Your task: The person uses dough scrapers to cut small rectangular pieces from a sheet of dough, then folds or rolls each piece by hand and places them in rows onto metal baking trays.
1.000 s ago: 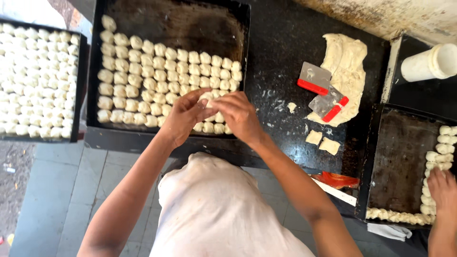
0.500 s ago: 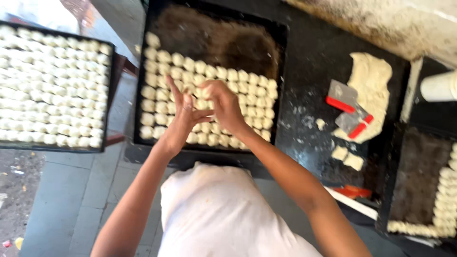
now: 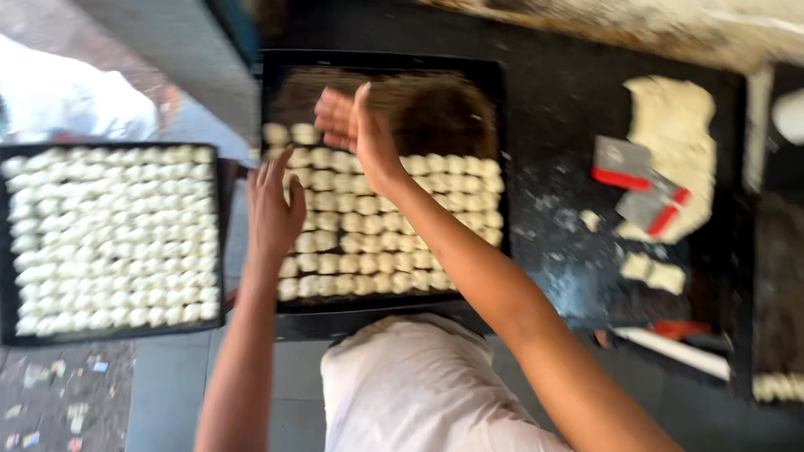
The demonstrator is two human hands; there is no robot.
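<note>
Black counter (image 3: 553, 251), dough trays (image 3: 276, 84), scrapers (image 3: 636, 180)

The person wears a white top (image 3: 423, 389). It looks soft and plain, with no pictures or patterns on it. The cloth has a few gentle folds. It is seen from above, low in the middle of the view. Both arms are bare all the way down, so no sleeves reach the elbows or wrists. The left hand (image 3: 274, 209) has no glove, no ring and no watch that can be seen. The right hand (image 3: 356, 130) is bare too. The view is blurry, so small things like nails or tiny marks cannot be made out.
</note>
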